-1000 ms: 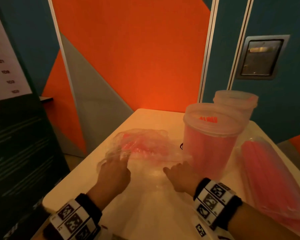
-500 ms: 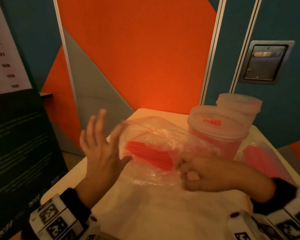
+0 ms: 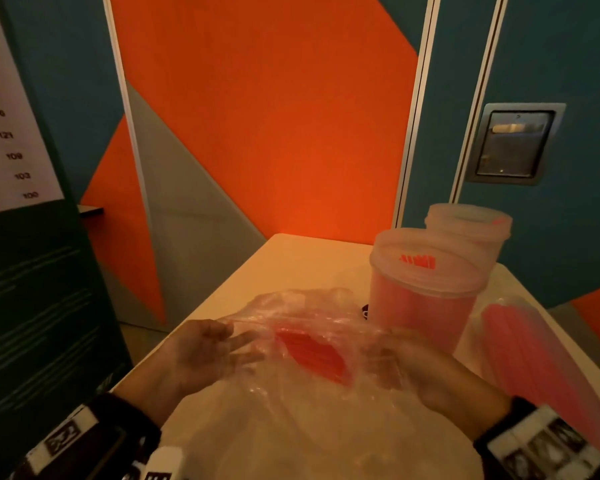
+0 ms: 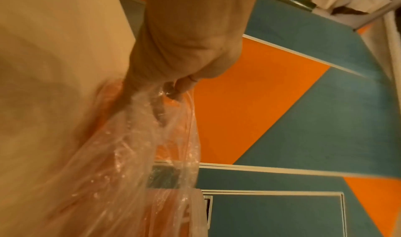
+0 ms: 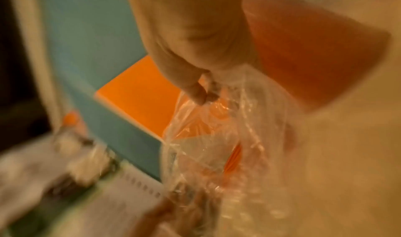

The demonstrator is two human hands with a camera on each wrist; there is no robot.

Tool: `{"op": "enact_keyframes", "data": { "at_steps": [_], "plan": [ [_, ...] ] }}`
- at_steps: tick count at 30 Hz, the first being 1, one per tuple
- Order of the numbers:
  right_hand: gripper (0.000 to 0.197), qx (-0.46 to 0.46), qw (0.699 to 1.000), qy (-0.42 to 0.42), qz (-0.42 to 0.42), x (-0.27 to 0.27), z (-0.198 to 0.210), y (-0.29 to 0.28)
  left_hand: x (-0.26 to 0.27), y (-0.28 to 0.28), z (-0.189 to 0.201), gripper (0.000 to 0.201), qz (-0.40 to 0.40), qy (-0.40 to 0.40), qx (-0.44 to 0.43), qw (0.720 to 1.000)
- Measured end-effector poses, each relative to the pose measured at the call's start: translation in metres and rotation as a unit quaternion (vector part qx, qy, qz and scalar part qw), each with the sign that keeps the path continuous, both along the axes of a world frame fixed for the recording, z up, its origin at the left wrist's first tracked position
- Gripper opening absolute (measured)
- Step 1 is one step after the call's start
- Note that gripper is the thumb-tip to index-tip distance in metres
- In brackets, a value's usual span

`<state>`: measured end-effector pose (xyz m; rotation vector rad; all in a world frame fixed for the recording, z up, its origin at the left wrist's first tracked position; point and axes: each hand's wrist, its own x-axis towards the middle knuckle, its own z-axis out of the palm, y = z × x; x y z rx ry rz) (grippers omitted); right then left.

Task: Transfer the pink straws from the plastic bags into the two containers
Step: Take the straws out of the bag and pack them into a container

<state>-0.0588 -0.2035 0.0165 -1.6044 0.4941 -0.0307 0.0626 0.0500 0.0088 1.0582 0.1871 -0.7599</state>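
**Two hands opening one bag of straws**

Both hands are on the crumpled clear plastic bag point(image 3: 302, 337) at the lower centre of the head view. The left hand point(image 3: 201, 351) pinches its film between thumb and curled fingers, as the left wrist view shows. The right hand point(image 3: 420, 368) pinches the opposite edge in the same way.

Inside the bag lies a bundle of pink straws point(image 3: 312, 351). At the right, the round translucent container with lid point(image 3: 423, 299) already shows pink inside; a second similar container point(image 3: 468, 226) stands just behind it. Another bag of pink straws point(image 3: 534, 358) lies at the right edge of the pale table point(image 3: 291, 261).

I judge the step is opening the bag. Next, the mouth must be spread wide to reach the straws.
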Motion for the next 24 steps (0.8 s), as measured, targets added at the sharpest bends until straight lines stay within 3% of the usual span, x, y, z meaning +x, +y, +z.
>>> {"op": "enact_keyframes", "data": {
  "at_steps": [2,4,8,9,11,13,15,17,19,21,22,23,24],
  "plan": [
    [0.024,0.182,0.983,0.018,-0.014,0.002,0.001,-0.003,0.002,-0.004,-0.005,0.026,0.012,0.022,-0.05,0.998],
    [0.028,0.261,0.964,0.005,-0.052,0.006,0.002,-0.006,0.003,-0.011,-0.011,0.034,0.03,0.045,-0.066,0.996],
    [0.027,0.295,0.954,0.022,-0.049,0.011,0.0,-0.012,0.011,-0.009,-0.016,0.024,0.09,0.038,-0.09,0.991],
    [0.025,0.299,0.953,0.037,-0.04,0.009,0.0,-0.016,0.012,-0.004,-0.016,0.03,0.096,0.047,-0.105,0.989],
    [0.018,0.263,0.961,0.078,-0.026,0.004,0.001,-0.023,0.015,0.006,-0.015,0.046,0.035,0.043,-0.105,0.993],
    [0.035,0.18,0.976,0.126,0.002,-0.001,0.0,-0.027,0.013,0.01,-0.013,0.042,-0.043,0.011,-0.077,0.996],
    [0.041,0.011,0.986,0.165,0.034,-0.005,-0.001,-0.022,0.016,0.007,-0.02,0.048,-0.09,-0.062,-0.035,0.993],
    [0.041,-0.142,0.978,0.142,0.054,-0.006,-0.005,-0.015,0.018,-0.001,-0.027,0.059,-0.081,-0.159,0.124,0.976],
    [0.03,-0.19,0.976,0.095,0.046,-0.004,-0.007,-0.011,0.018,-0.007,-0.03,0.06,-0.038,-0.229,0.302,0.925],
    [0.026,-0.172,0.982,0.068,0.049,-0.001,-0.009,-0.011,0.021,-0.01,-0.035,0.053,0.003,-0.295,0.379,0.877],
    [0.02,-0.145,0.986,0.06,0.049,0.001,-0.009,-0.01,0.022,-0.009,-0.039,0.053,0.024,-0.35,0.433,0.83],
    [0.017,-0.109,0.991,0.057,0.05,0.002,-0.007,-0.008,0.02,-0.009,-0.041,0.058,0.039,-0.419,0.515,0.747],
    [0.017,-0.069,0.995,0.06,0.05,0.003,-0.007,-0.008,0.019,-0.007,-0.044,0.067,0.054,-0.482,0.591,0.645]
  ]
}}
